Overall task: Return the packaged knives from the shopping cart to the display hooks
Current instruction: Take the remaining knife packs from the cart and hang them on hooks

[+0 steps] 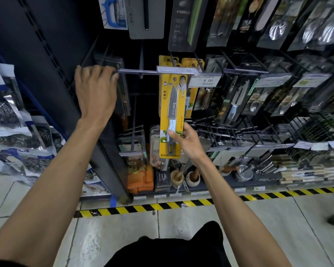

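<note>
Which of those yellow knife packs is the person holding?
The frontmost yellow knife pack, pinched low by the right hand; the other yellow packs hang behind.

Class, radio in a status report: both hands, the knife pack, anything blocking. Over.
Left hand grips end of label rail. Right hand pinches yellow knife pack low, upright, top at the rail; not clearly hooked. Price tag crowds its right.

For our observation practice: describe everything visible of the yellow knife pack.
The knife pack is a yellow card with a clear blister over a knife, grey blade up, pale handle down. It is held upright, its top at the price rail, before like packs. The right hand pinches its lower part, thumb in front.
</note>
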